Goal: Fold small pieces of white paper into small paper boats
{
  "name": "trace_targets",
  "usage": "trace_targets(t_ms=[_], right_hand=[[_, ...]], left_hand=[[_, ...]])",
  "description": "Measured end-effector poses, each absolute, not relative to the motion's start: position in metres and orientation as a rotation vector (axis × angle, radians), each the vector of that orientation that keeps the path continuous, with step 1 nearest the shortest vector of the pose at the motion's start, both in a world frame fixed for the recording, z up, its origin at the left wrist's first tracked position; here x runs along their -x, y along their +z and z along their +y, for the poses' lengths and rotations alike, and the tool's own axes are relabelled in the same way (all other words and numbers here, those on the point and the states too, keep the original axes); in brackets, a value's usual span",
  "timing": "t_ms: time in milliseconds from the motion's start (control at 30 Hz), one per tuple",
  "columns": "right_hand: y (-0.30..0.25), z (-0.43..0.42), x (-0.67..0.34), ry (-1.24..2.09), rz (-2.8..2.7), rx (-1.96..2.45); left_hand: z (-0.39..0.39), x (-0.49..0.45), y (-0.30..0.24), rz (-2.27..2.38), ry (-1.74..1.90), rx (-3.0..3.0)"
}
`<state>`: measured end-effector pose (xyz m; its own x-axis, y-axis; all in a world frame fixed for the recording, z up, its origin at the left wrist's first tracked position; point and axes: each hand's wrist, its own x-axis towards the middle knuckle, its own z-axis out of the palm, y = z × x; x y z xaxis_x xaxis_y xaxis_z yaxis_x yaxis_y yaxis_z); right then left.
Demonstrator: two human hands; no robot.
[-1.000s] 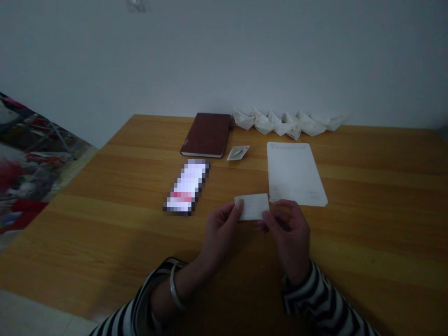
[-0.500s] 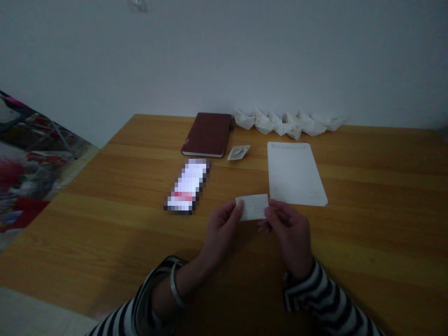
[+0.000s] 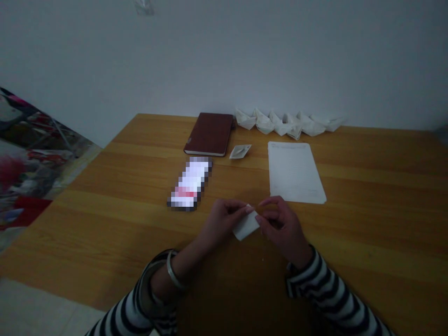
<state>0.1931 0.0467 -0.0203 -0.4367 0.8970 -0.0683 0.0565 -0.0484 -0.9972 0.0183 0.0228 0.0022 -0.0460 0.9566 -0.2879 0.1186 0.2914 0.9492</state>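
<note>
Two bare hands over a honey-toned wooden table (image 3: 105, 186), a small white paper piece (image 3: 246, 225) gripped between them, tilted diagonally, its lower corner angled toward the body. Whether that paper touches the tabletop: impossible to tell.

Left hand (image 3: 222, 224): closed on the paper's upper corner, fingertips (image 3: 245, 208) pinching from above. Right hand (image 3: 285, 228): curled inward, clasping the paper's right side, knuckles bent, and close beside the bottom edge of a sheet of lined paper (image 3: 296, 171) lying flat on the table.

Around the bangle-bearing left wrist, a metal bangle (image 3: 174, 270), and on both forearms, black-and-white striped sleeves (image 3: 325, 284).

Farther off, toward the wall: one small paper boat (image 3: 240, 151) alone beside a dark brown notebook (image 3: 209, 134), and a row of paper boats (image 3: 287, 123) along the table's far edge, overlapping one another. Left of the hands, a flat oblong object (image 3: 191, 183), too pixelated to name. Beyond the table's left corner, a patterned cloth (image 3: 28, 158) in red and grey against a plain white wall (image 3: 245, 56).
</note>
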Motion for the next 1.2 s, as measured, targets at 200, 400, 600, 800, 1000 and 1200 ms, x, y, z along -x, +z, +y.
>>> trace_targets(t_ms=[200,400,600,800,1000,1200], right_hand=[[-0.018,0.047,-0.194,1.529,-1.492,1.007],[-0.015,0.047,-0.194,1.469,-1.499,1.041],[-0.017,0.046,-0.194,1.597,-1.427,1.067],[-0.016,0.039,-0.188,1.542,-1.669,1.103],[-0.014,0.04,-0.182,1.444,-1.7,1.112],[-0.018,0.04,-0.183,1.484,-1.654,1.176]], left_hand=[[0.022,-0.018,0.004,1.446,0.977,-1.219],[0.02,-0.019,0.004,1.44,0.977,-1.229],[0.017,-0.024,0.006,1.478,1.033,-1.139],[0.015,-0.029,0.004,1.566,1.149,-1.216],[0.011,-0.03,0.004,1.71,0.937,-1.505],[0.01,-0.029,0.007,1.713,0.971,-1.585]])
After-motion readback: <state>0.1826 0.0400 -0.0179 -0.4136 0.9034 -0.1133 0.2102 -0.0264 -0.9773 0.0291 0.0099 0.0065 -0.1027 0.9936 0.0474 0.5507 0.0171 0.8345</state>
